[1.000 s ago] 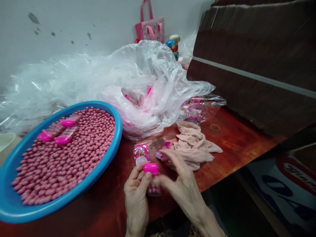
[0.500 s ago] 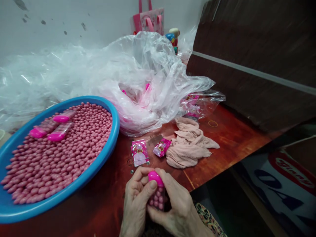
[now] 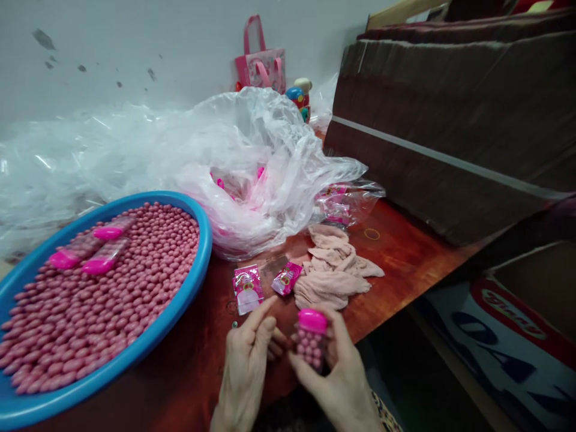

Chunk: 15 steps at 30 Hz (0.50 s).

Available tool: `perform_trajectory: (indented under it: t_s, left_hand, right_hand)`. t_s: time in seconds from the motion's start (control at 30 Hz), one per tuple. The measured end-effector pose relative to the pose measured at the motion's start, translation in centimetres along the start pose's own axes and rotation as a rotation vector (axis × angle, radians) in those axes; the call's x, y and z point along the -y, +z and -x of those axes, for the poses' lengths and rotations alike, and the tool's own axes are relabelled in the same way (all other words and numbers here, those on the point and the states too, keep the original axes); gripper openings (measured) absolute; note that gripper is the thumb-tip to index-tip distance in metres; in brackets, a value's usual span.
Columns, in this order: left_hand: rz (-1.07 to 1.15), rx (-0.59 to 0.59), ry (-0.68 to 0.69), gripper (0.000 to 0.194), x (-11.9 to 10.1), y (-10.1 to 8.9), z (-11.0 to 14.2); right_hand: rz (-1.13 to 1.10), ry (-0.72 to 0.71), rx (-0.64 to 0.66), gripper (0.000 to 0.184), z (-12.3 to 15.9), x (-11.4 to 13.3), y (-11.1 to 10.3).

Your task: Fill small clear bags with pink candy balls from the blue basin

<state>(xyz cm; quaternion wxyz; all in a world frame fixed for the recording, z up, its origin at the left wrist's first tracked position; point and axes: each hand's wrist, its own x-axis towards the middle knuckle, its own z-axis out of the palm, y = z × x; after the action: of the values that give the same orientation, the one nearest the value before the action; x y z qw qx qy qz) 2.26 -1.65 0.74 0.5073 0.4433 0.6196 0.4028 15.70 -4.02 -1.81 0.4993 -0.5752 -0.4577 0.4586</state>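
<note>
A small clear candy container [image 3: 310, 342] with a bright pink cap stands upright in my right hand [image 3: 344, 372], full of round pink candies. My fingers wrap its right side and the thumb lies near its base. Just left of it, my left hand [image 3: 246, 354] is apart from the container, its index finger stretched forward and the other fingers loosely bent. Beyond the left fingertips lie two flat pink printed sachets, one on the left [image 3: 248, 289] and one on the right [image 3: 287, 278]. The right one touches a crumpled beige cloth [image 3: 335, 267].
On the left, a blue basin [image 3: 204, 240] holds many pink candies [image 3: 135, 300] and three pink-capped containers [image 3: 101, 264]. Crumpled clear plastic bags [image 3: 279, 144] fill the back. A strapped cardboard stack [image 3: 432, 114] stands at right, above a printed box [image 3: 508, 336].
My left hand has let go of the container and moved slightly left. My right hand has carried the container to the right. The camera view has shifted a little.
</note>
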Motion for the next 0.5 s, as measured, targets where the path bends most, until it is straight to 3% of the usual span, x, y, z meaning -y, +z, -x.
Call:
perform_trajectory:
  t_s: [0.13,0.37,0.5]
  left_hand:
    - [-0.154,-0.1,0.167,0.032,-1.4,-1.1,-1.2]
    - [-0.11,0.138,0.256,0.023,-2.6,1.5,-0.9]
    - [0.045,0.187,0.164,0.036,-2.9,2.5,-1.7]
  right_hand:
    - [-0.191,0.132,-0.035,0.042,-0.8,-0.1,-1.4]
    - [-0.441,0.229,0.11,0.049,-0.4,0.6,-0.7]
    - [-0.436,0.289,0.273,0.03,0.4,1.2,-0.7]
